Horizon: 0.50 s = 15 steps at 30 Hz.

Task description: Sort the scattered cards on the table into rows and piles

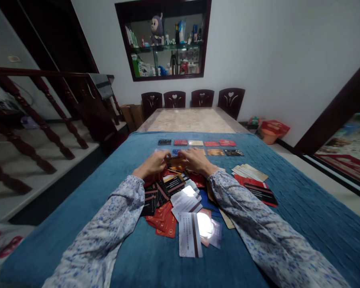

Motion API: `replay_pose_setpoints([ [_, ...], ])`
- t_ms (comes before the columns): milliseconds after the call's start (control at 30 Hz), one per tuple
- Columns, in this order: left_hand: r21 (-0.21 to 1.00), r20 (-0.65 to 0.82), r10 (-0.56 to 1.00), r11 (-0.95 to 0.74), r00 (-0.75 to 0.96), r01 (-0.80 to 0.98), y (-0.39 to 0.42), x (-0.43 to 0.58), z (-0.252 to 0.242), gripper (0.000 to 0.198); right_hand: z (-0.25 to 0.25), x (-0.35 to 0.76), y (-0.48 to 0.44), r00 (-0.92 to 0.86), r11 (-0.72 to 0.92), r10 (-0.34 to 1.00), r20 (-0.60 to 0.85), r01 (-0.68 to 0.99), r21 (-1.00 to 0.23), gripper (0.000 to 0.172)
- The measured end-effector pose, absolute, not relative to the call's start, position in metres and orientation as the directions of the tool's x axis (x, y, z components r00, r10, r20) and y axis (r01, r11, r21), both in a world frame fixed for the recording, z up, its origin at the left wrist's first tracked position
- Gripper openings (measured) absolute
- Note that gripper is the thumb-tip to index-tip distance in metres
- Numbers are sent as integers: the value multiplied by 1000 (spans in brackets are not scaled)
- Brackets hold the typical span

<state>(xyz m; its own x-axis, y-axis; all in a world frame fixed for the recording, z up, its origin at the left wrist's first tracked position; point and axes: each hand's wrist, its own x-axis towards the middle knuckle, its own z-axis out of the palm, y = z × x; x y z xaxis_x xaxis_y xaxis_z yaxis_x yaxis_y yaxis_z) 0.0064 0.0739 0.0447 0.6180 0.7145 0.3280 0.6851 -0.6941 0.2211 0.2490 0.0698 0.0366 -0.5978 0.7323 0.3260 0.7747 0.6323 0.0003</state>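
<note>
- The left hand [154,164] is curled nearly closed, thumb and fingers pinching the left end of a dark card [175,162]; the right hand [197,161], fingers bent likewise, grips its right end.
- That card is held over the far side of a loose pile of cards [165,218] — about midway between the left and right edges of the surface [180,122].
- Two rows of cards [180,142] lie beyond the hands, the nearer row partly hidden by the fingers.
- Toward the right edge, a pale fan of cards [249,172] sits beside a black card [260,193].
- A blue cloth [294,200] covers the near part — the far end is bare, chairs [168,103] standing along it.
- Wooden railing [42,86] at left; a plush toy [157,30] in the wall niche [208,36].
</note>
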Motion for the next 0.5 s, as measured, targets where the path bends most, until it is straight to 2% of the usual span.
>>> replay_pose_setpoints([
  [267,122,262,777,-615,573,779,73,9,36,37,39,241,60,-549,578,794,259,815,-46,50],
  [500,83,246,786,-600,567,796,72,10,38,35,33,243,64,-552,591,788,272,802,-85,52],
])
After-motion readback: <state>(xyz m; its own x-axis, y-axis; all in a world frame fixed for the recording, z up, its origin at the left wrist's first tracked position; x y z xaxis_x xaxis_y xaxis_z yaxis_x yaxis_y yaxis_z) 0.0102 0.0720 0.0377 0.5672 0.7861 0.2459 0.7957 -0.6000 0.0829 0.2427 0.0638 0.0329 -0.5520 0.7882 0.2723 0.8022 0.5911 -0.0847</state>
